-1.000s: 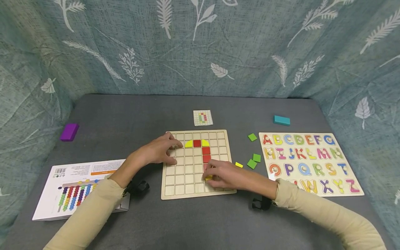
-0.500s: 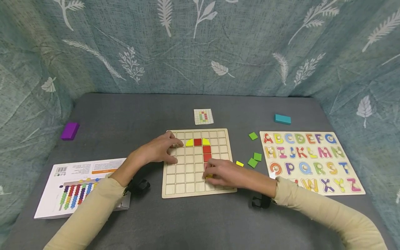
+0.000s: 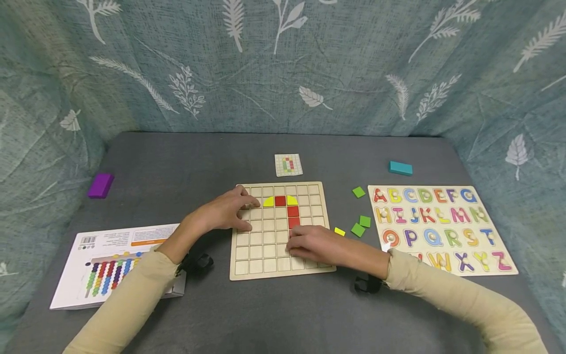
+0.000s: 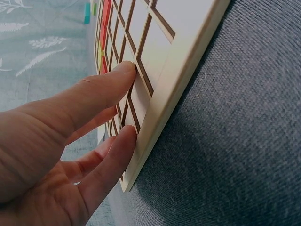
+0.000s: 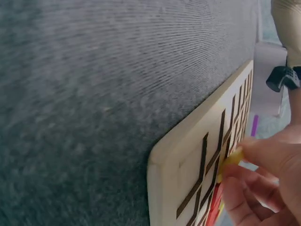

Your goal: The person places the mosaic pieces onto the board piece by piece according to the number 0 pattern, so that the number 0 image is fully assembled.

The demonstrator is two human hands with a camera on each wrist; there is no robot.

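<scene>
A wooden grid board [image 3: 256, 252] lies on the table in the head view. My left hand [image 3: 224, 210] rests on its left side, thumb and fingers spread and relaxed, fingertips touching the wood in the left wrist view. Over the board's lower right cells, my right hand [image 3: 319, 244] pinches a small yellow tile [image 5: 231, 164] between thumb and fingers. That tile is hidden from the head view by the hand. Red squares [image 3: 293, 211] form a column in the grid, with another red square [image 3: 280, 201] between two yellow rounded tiles [image 3: 268, 201] at the top.
Several green tiles [image 3: 358, 229] and a yellow tile [image 3: 339, 231] lie right of the board. Beyond it is a small pattern card [image 3: 288, 165]. An alphabet board [image 3: 415, 206] sits right, a white box [image 3: 70, 275] left. Purple [image 3: 100, 186] and teal blocks [image 3: 400, 168] lie farther back.
The yellow tile under my right fingers, partly visible before, is now covered by the hand in the head view. My right hand has shifted very slightly; the left stays in place.
</scene>
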